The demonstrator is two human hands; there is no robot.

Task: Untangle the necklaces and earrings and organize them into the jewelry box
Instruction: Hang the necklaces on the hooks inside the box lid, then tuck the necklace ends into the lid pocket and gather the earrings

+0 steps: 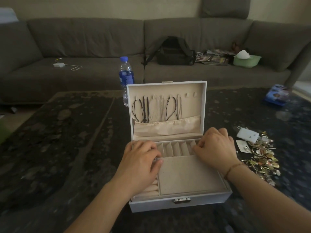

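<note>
Left hand is pinching sth small & shiny, right hand curling fingers empty over white hinged jewelry box; gold earring pile prob light, snaggy, so lifting by hooks w/ fingertips.

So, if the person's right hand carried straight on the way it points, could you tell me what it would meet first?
Probably the upright lid of the white jewelry box: the right hand points away from the person, toward the lid's beige fabric pocket, though depth is unclear.

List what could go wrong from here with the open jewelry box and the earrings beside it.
1. The upright lid holds hung necklaces; a knock from either hand could swing and re-tangle them.
2. The earring pile lies loose by the right hand; a forearm sweep may scatter it.
3. The water bottle stands right behind the lid and might tip if the box is pushed back.
</note>
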